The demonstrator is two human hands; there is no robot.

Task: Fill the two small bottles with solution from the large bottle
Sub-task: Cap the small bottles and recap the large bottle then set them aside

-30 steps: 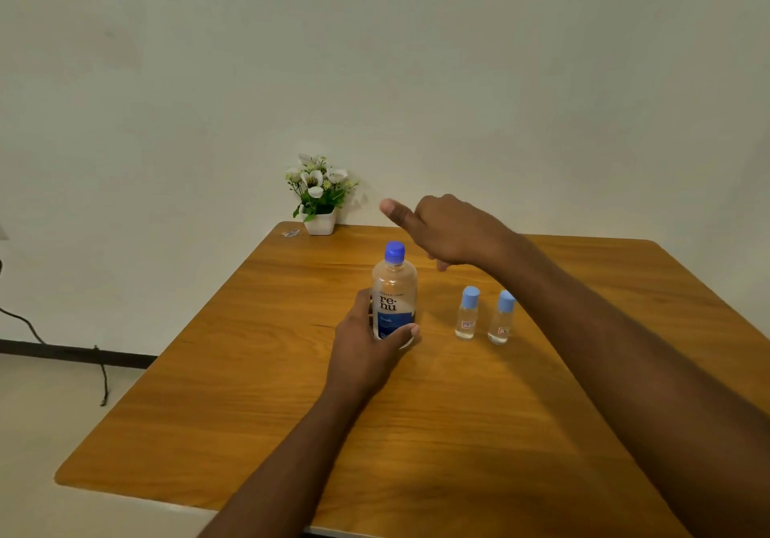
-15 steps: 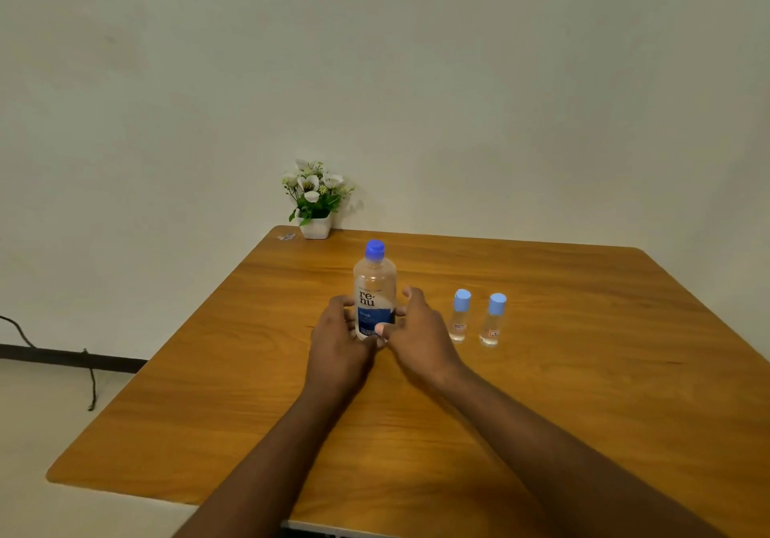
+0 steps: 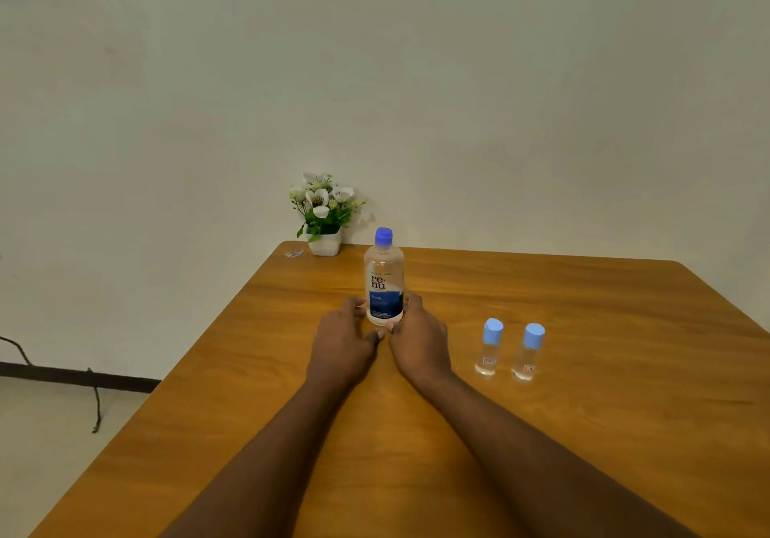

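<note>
The large clear bottle (image 3: pixel 383 283), with a blue cap and a blue-and-white label, stands upright on the wooden table (image 3: pixel 583 433). My left hand (image 3: pixel 341 341) and my right hand (image 3: pixel 418 341) flank its base, fingers curled round the lower part from both sides and thumbs meeting in front. The right thumb touches the bottle's foot. Two small clear bottles with light blue caps, one (image 3: pixel 488 350) and the other (image 3: pixel 528 354), stand side by side to the right of my right hand, capped and apart from both hands.
A small white pot of white flowers (image 3: pixel 323 216) sits at the table's far left corner, with a small clear object (image 3: pixel 294 253) beside it. A wall stands right behind the table. A dark cable (image 3: pixel 96 396) hangs by the floor at left.
My right hand came down from above the table to the large bottle's right side. Both hands now sit at its base, and the bottle stands farther from the small bottles.
</note>
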